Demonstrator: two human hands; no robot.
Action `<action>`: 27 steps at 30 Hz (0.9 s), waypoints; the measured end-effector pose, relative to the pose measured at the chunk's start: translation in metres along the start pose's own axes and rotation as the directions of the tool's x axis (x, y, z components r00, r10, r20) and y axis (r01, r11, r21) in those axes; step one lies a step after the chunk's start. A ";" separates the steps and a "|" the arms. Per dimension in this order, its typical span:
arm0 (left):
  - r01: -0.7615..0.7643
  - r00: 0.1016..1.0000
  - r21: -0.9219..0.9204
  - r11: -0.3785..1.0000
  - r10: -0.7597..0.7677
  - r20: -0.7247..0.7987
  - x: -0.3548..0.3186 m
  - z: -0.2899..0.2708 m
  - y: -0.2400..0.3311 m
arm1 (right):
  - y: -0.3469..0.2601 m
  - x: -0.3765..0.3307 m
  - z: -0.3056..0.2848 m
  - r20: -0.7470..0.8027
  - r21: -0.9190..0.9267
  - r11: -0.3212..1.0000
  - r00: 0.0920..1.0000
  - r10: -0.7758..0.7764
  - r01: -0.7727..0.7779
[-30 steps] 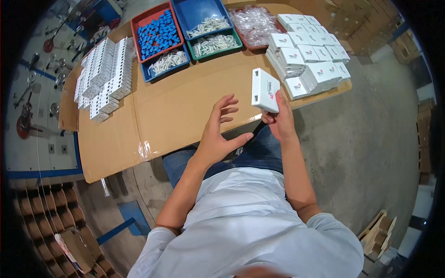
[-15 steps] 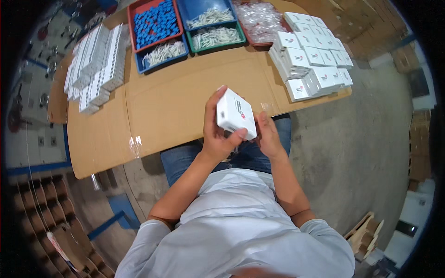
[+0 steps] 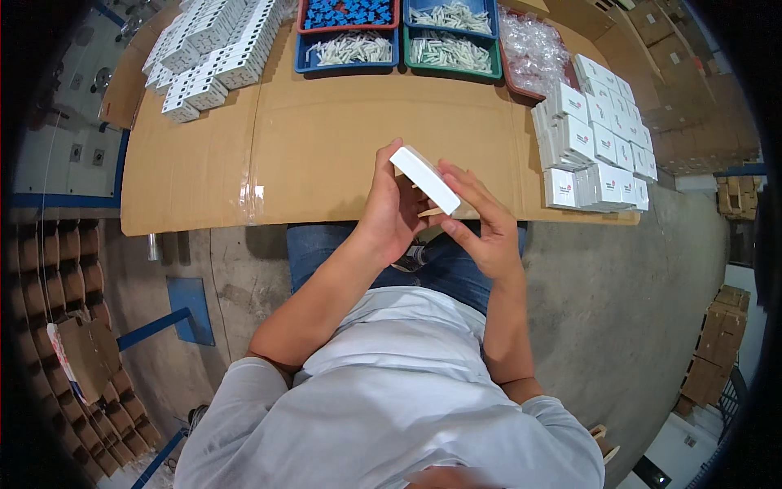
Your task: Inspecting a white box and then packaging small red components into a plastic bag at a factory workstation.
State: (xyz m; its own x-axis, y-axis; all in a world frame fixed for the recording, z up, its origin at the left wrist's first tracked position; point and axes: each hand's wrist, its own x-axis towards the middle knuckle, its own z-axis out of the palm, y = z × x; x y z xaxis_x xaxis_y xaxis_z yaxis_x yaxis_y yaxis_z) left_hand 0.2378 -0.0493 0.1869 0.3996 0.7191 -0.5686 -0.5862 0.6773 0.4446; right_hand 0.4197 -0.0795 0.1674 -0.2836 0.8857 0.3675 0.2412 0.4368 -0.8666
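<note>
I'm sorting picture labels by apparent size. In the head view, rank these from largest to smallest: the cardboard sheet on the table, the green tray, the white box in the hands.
1. cardboard sheet
2. green tray
3. white box, though held nearer the camera, so its true size is unsure.

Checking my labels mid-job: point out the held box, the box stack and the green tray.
Box [image 3: 425,179]: head view, its white top face.
Box stack [image 3: 599,151]: head view, middle of the stack.
Green tray [image 3: 452,73]: head view, near rim.
</note>
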 end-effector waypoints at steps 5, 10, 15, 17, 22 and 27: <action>0.014 0.992 0.000 1.000 -0.014 0.126 0.017 -0.010 -0.018 | -0.008 -0.006 0.012 -0.185 0.280 0.950 0.963 0.198 -0.142; -0.103 0.994 -0.004 0.995 0.103 0.038 0.003 0.006 -0.024 | -0.008 -0.006 0.020 -0.323 -0.038 0.996 0.944 0.069 -0.086; -0.125 0.990 0.073 0.989 0.119 0.079 0.006 0.000 -0.029 | -0.003 -0.005 0.025 -0.303 -0.086 0.994 0.952 0.037 -0.065; -0.083 0.986 -0.010 0.997 0.083 0.143 0.000 0.002 -0.026 | -0.004 -0.003 0.027 -0.288 -0.060 0.994 0.955 0.068 -0.089; -0.053 0.993 0.044 0.998 0.048 0.108 0.000 -0.005 -0.028 | 0.002 0.006 0.027 -0.239 0.005 1.000 0.971 -0.022 0.023; -0.142 0.989 0.215 0.966 0.130 0.069 -0.001 -0.003 -0.032 | 0.003 0.005 0.028 -0.183 0.181 0.983 0.981 0.058 -0.024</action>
State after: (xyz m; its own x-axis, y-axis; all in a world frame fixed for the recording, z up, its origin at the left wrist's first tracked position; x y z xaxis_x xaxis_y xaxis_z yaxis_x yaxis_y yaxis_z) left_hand 0.2539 -0.0719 0.1717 0.3673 0.8102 -0.4568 -0.4716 0.5855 0.6594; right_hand 0.3925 -0.0781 0.1573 -0.0948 0.9232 0.3725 0.0758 0.3798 -0.9220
